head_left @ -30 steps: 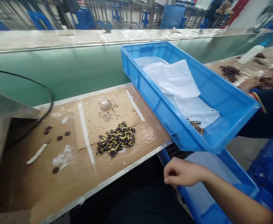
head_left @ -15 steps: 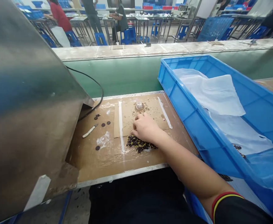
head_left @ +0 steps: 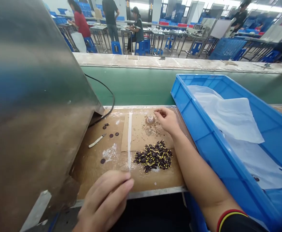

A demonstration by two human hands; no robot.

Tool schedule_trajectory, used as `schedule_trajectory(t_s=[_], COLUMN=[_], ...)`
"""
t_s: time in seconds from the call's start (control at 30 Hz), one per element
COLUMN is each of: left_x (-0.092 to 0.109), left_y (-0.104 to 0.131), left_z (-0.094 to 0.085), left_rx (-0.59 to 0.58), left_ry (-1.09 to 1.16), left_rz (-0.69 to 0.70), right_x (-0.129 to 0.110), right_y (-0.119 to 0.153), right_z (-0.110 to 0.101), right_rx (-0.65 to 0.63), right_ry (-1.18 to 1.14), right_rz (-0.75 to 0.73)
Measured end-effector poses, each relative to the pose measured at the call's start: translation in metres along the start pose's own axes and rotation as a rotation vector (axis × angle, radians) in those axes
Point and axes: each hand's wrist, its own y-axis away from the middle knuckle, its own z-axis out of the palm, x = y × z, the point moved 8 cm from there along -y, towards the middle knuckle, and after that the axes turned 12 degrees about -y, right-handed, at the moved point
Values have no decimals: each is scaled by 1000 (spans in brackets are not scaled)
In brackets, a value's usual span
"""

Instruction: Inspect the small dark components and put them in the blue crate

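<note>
My right hand (head_left: 166,118) is over the far right of the cardboard sheet (head_left: 138,138), beside a small clear round object (head_left: 150,120); its fingers are curled together, and whatever they pinch is too small to make out. Nearer me lies a heap of small dark pieces with yellow tips (head_left: 154,156). My left hand (head_left: 107,196) hangs over the table's front edge with its fingers pressed together, slightly blurred, and its fingertips hide anything between them. A few thin pale strips (head_left: 151,131) lie just below the clear object.
A white-handled knife (head_left: 97,141) and several dark discs (head_left: 102,160) lie on the left of the table. A metal housing (head_left: 34,112) stands at the left, with a black cable (head_left: 107,87). On the right is a large blue crate (head_left: 203,129) holding white sheets. People work far behind.
My left hand has come into view at the bottom. My right hand has moved from the dark heap up and right, uncovering the heap. The camera view has tilted upward.
</note>
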Motion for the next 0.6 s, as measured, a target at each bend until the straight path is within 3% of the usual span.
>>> schedule_trajectory(t_s=[0.1, 0.17, 0.23, 0.3, 0.4, 0.47, 0.6], left_x=[-4, -20, -39, -62, -88, -93, -96], left_y=[-43, -67, -77, -71, -43, -31, -28], left_z=[41, 67, 96, 121, 150, 157, 157], left_rx=[76, 118, 88, 56, -17, -40, -32], left_ry=[142, 205, 251, 311, 454, 516, 565], left_rz=[49, -38, -158, -352, -656, -741, -801], right_x=[18, 27, 32, 31, 25, 21, 14], right_y=[-2, 1, 2, 3, 2, 1, 3], right_z=[-16, -18, -16, -10, -4, -2, 2], right_rx=[100, 131, 137, 115, 106, 120, 113], right_ry=[77, 96, 71, 47, 76, 124, 206], right_rz=[-52, -50, -35, -58, -126, -150, -209])
